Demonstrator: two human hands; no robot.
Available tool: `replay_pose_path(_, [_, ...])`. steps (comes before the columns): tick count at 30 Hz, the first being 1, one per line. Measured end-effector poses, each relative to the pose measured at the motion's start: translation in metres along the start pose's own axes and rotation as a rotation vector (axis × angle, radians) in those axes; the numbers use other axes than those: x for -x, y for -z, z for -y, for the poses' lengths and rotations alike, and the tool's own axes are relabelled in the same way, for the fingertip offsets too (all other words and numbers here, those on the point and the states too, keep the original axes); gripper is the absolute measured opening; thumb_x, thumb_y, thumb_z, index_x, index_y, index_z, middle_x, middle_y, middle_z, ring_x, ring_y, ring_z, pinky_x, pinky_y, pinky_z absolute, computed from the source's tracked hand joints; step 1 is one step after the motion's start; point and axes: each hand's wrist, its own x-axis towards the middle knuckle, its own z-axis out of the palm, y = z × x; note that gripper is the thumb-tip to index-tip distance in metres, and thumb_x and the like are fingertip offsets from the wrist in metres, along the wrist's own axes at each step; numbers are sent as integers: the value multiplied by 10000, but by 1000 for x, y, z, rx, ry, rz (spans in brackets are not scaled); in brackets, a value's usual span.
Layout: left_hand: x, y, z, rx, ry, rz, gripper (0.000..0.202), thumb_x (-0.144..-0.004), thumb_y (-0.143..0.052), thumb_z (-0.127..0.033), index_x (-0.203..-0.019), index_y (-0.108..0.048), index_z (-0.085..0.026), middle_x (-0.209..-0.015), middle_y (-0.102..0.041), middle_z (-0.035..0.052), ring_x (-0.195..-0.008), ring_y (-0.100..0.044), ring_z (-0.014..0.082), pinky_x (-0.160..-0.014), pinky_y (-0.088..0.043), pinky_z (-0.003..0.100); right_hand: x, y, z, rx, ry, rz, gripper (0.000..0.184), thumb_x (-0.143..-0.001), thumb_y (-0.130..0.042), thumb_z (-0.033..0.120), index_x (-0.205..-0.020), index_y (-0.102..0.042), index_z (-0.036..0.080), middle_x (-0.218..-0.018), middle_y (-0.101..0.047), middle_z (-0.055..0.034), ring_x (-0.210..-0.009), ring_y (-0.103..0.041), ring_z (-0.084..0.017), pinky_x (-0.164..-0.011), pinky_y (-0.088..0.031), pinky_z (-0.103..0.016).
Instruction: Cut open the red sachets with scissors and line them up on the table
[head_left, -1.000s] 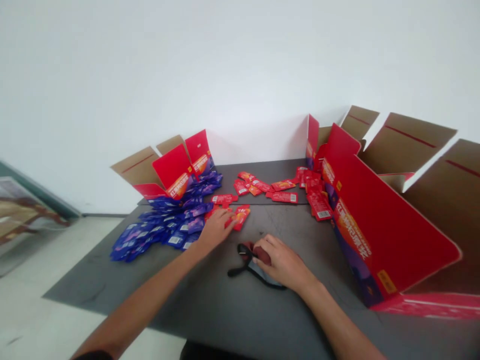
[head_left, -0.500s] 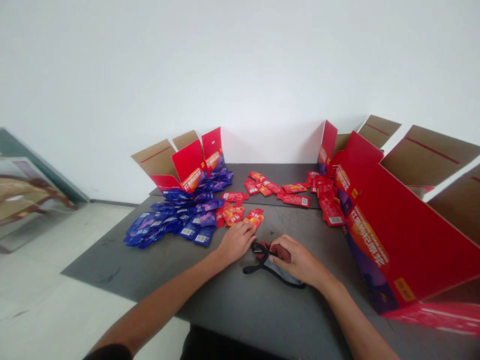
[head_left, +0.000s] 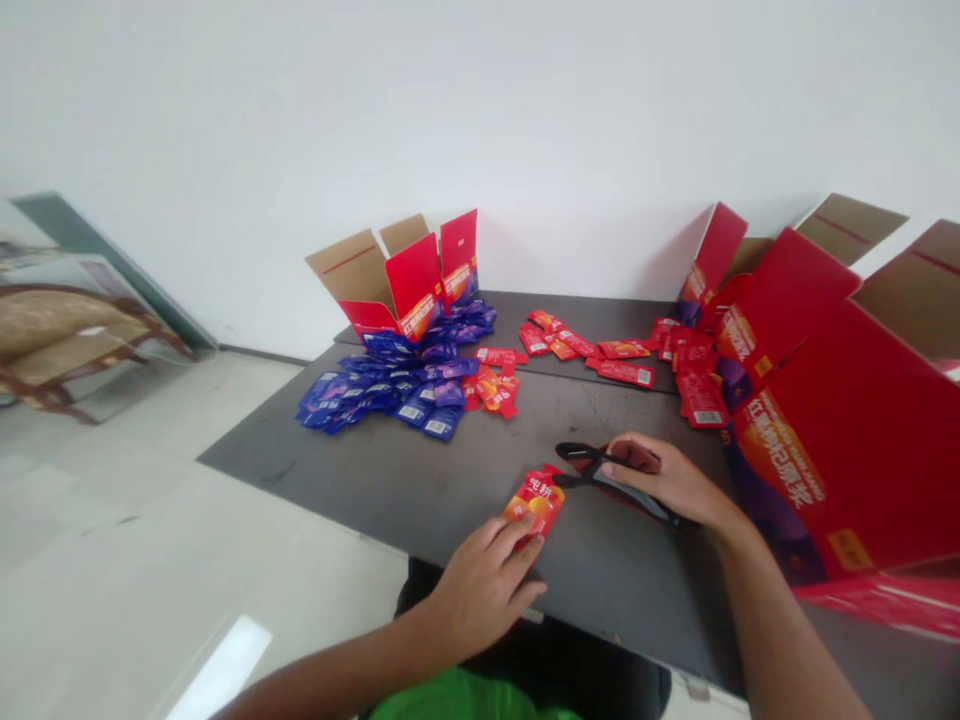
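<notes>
My left hand (head_left: pixel 491 575) lies near the table's front edge with its fingers stretched out flat over the lower end of a red and orange sachet (head_left: pixel 536 497). The thumb stays apart from it. To the right, my right hand (head_left: pixel 667 480) is closed around a small black-edged pouch (head_left: pixel 634 488) with grey and reddish-brown fabric. Two black strap loops (head_left: pixel 576 452) stick out from the pouch toward the sachet. The pouch's inside is mostly hidden by my fingers.
A heap of blue sachets (head_left: pixel 382 385) spreads before an open red carton (head_left: pixel 412 285) at the left. Red sachets (head_left: pixel 577 343) lie across the table's back, with more beside the right cartons (head_left: pixel 847 430). A wooden-framed seat (head_left: pixel 67 335) stands far left on the floor.
My left hand has drawn a red and orange sachet away from the pile toward the table's front edge. My right hand still grips the pouch. The camera view has shifted.
</notes>
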Motion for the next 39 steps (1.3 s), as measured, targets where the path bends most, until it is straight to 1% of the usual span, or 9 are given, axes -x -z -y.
replay_pose_path(6, [23, -6, -9, 29, 23, -30, 557, -993, -661, -510, -1423, -612, -160, -1566, -497, 168, -1379, -531, 351, -1103, -531, 468, -15, -15, -8, -8, 66, -329, 527, -738, -843, 636, -1000, -677, 209, -933, -718, -40, -859, -678, -191, -784, -547, -306])
replay_pose_path(11, [29, -14, -6, 46, 7, -42, 521, -969, -713, -469, -1388, -626, -172, -1516, -548, 143, -1383, -526, 339, -1116, -512, 445, -9, -64, 19, 228, 216, -478, 396, -889, -729, 583, -1068, -669, 235, -1038, -713, -69, -963, -678, -225, -888, -549, -371])
replay_pose_path(17, [35, -22, 5, 60, -34, -82, 465, -1012, -670, -436, -1407, -613, -198, -1366, -681, 88, -1264, -612, 282, -1066, -508, 410, 10, -133, 36, 616, 462, 19, 221, -989, -663, 431, -1152, -677, 281, -1192, -692, -75, -1116, -646, -234, -976, -533, -392])
replay_pose_path(19, [36, -26, 9, 63, -69, -126, 466, -1028, -639, -471, -1399, -620, -190, -1375, -684, 87, -1251, -622, 266, -1052, -507, 397, 3, -132, 26, 662, 468, 2, 221, -989, -663, 430, -1144, -673, 273, -1164, -689, -80, -1092, -647, -239, -943, -549, -394])
replay_pose_path(25, [37, -35, 13, 59, -84, -261, 472, -1073, -512, -544, -1315, -674, -173, -1357, -704, 88, -1238, -641, 240, -977, -526, 369, -34, -88, 13, 837, 475, -241, 188, -1007, -618, 400, -1110, -672, 252, -1100, -697, -106, -1003, -669, -281, -897, -571, -454])
replay_pose_path(28, [38, -34, 11, 79, -54, -251, 502, -1074, -494, -557, -1345, -655, -166, -1355, -705, 94, -1258, -631, 234, -982, -522, 364, -23, -100, 27, 807, 492, -367, 187, -1009, -614, 383, -1138, -664, 258, -1117, -694, -113, -1038, -667, -290, -925, -567, -466])
replay_pose_path(32, [38, -32, 10, 109, -17, -201, 467, -1050, -567, -540, -1331, -662, -179, -1274, -738, 81, -1207, -644, 250, -1001, -505, 379, 5, -138, 31, 741, 556, -114, 190, -1008, -620, 327, -1194, -638, 292, -1204, -692, -83, -1084, -666, -252, -912, -579, -412])
replay_pose_path(34, [38, -31, 11, 106, -28, -204, 437, -1047, -584, -523, -1313, -673, -188, -1286, -732, 76, -1199, -642, 254, -1009, -500, 381, 4, -140, 23, 747, 555, -42, 184, -1011, -613, 318, -1191, -636, 291, -1212, -692, -81, -1076, -666, -248, -893, -581, -407])
replay_pose_path(39, [37, -30, 12, 104, -49, -246, 437, -1042, -587, -523, -1272, -684, -165, -1356, -693, 89, -1240, -618, 251, -1009, -512, 377, -27, -101, 14, 867, 488, -259, 167, -1011, -608, 381, -1102, -667, 255, -1116, -702, -106, -1015, -664, -282, -876, -564, -446])
